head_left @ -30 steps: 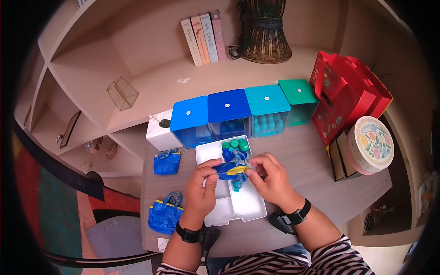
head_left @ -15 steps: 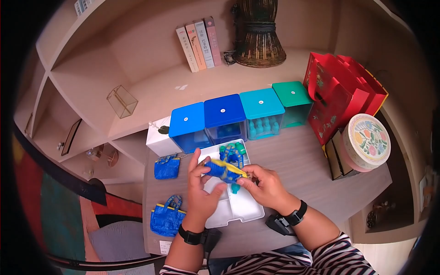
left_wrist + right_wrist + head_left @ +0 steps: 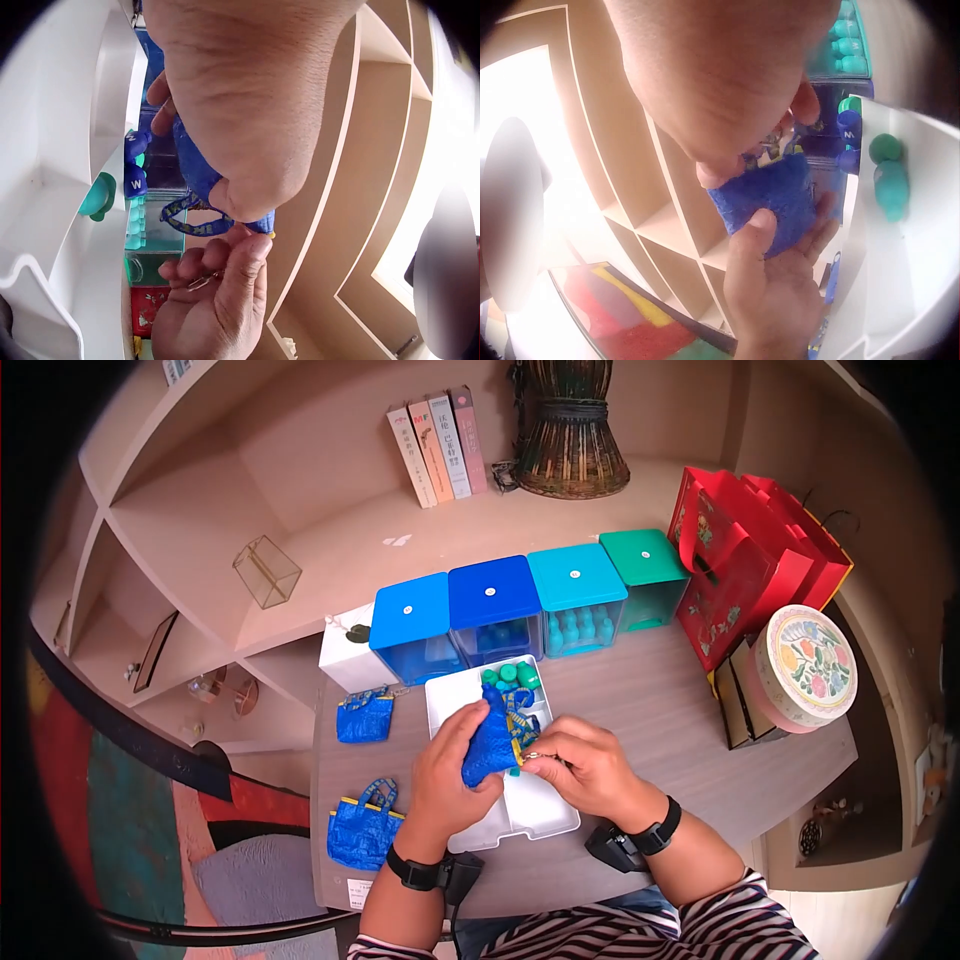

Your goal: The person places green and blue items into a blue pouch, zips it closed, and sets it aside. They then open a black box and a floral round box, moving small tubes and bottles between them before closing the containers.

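Observation:
Above the white tray, my left hand (image 3: 447,788) grips a small blue bag (image 3: 487,748) with yellow trim, thumb on one face and fingers round the other. My right hand (image 3: 592,768) pinches the bag's yellow-trimmed edge at one corner. A small metal clasp (image 3: 201,283) lies against the right fingers in the left wrist view. The bag's patterned strap (image 3: 174,217) loops out beside the hands. In the white tray (image 3: 545,815) are several green bottles (image 3: 512,676) and dark blue ones marked W (image 3: 136,182), partly hidden behind the bag in the head view.
Two more blue bags, one upper (image 3: 364,720) and one lower (image 3: 365,838), lie left of the tray. Behind it stand lidded boxes in light blue (image 3: 410,610), dark blue (image 3: 495,588), turquoise (image 3: 577,573) and green (image 3: 642,555). Red gift bags (image 3: 730,580) and a round floral box (image 3: 805,665) stand right.
The bag has turned so its yellow edge faces right instead of up. My left fingers, spread half a second ago, now wrap round its body; the right hand stays at the trimmed edge.

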A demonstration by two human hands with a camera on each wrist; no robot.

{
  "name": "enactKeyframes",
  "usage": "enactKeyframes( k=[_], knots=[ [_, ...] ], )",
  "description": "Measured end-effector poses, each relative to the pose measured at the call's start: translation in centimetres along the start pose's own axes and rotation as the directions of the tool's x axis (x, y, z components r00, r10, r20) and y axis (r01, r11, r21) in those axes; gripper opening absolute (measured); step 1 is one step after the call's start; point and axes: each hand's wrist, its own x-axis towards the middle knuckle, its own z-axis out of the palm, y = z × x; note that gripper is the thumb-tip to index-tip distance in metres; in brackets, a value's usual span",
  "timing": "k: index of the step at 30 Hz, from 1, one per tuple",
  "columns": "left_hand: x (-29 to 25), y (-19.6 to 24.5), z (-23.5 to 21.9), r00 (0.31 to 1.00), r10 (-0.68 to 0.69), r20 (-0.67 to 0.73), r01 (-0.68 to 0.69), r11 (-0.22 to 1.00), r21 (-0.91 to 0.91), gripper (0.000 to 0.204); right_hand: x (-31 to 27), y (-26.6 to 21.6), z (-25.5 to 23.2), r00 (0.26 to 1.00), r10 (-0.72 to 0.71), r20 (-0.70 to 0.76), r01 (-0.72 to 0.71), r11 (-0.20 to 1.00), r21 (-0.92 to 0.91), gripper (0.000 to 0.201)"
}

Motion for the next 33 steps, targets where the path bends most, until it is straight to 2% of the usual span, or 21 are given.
enactKeyframes(
  k=[1,3,4,6,7,9,10,12,15,19,21,22,24,31,33],
  knots=[
    [0.0,0.0,0.0,1.0,0.002,-0.001,-0.002,1.0,-0.001,0.072,0.2,-0.1,0.0,1.0,-0.001,-0.001,0.001,1.0,-0.001,0.018],
    [-0.1,0.1,0.2,0.998,-0.049,0.043,0.051,0.998,-0.048,0.064,0.7,-0.6,-0.1,0.981,-0.088,-0.172,0.071,0.992,-0.106,0.015],
    [-0.2,0.0,0.3,0.998,-0.048,0.046,0.05,0.998,-0.048,0.064,0.9,-0.7,-0.4,0.981,-0.086,-0.175,0.068,0.992,-0.106,0.015],
    [-0.5,0.0,0.4,0.997,-0.054,0.057,0.057,0.997,-0.046,0.062,1.1,-1.0,-0.9,0.977,-0.148,-0.156,0.105,0.962,-0.252,0.015],
    [-0.6,0.0,0.4,0.997,-0.054,0.059,0.057,0.997,-0.046,0.062,0.9,-0.9,-0.9,0.977,-0.147,-0.158,0.104,0.962,-0.252,0.015],
    [-0.5,0.1,0.2,0.991,-0.085,0.106,0.089,0.995,-0.036,0.061,0.7,-0.5,-0.9,0.992,-0.109,-0.059,0.097,0.977,-0.189,0.013],
    [-0.4,0.1,0.2,0.991,-0.083,0.106,0.087,0.996,-0.036,0.061,0.5,-0.4,-0.7,0.992,-0.111,-0.061,0.097,0.977,-0.19,0.013],
    [-0.4,0.1,0.4,0.992,-0.069,0.107,0.072,0.997,-0.031,0.061,0.2,-0.4,-0.2,0.998,0.03,-0.06,-0.029,0.999,0.018,0.013],
    [-0.3,0.4,0.7,0.994,-0.068,0.09,0.073,0.996,-0.053,0.061,0.1,-0.3,-0.1,0.997,0.045,-0.067,-0.04,0.996,0.075,0.012],
    [0.1,0.3,0.9,0.999,-0.018,0.033,0.02,0.998,-0.058,0.057,0.2,-0.4,-0.3,0.998,0.033,-0.054,-0.029,0.998,0.064,0.012],
    [0.1,-0.4,1.1,0.992,0.12,0.022,-0.122,0.988,0.091,0.051,0.1,-0.4,0.1,0.997,0.05,-0.05,-0.047,0.997,0.068,0.011],
    [0.1,-0.3,1.2,0.993,0.119,0.023,-0.12,0.989,0.09,0.051,0.0,-0.2,0.3,0.997,0.052,-0.05,-0.049,0.996,0.069,0.011],
    [-0.2,-0.1,1.6,0.996,0.083,-0.018,-0.083,0.996,-0.038,0.043,-0.3,0.0,0.7,0.998,0.043,-0.048,-0.039,0.997,0.067,0.01],
    [-0.6,-0.5,2.1,0.995,0.068,-0.074,-0.077,0.987,-0.14,0.04,-0.3,0.6,0.6,0.997,0.027,-0.078,-0.022,0.998,0.063,0.011],
    [-0.7,-0.6,2.1,0.991,0.106,-0.083,-0.118,0.981,-0.155,0.038,-0.4,0.6,0.7,0.994,0.06,-0.093,-0.052,0.995,0.08,0.012]
  ],
)
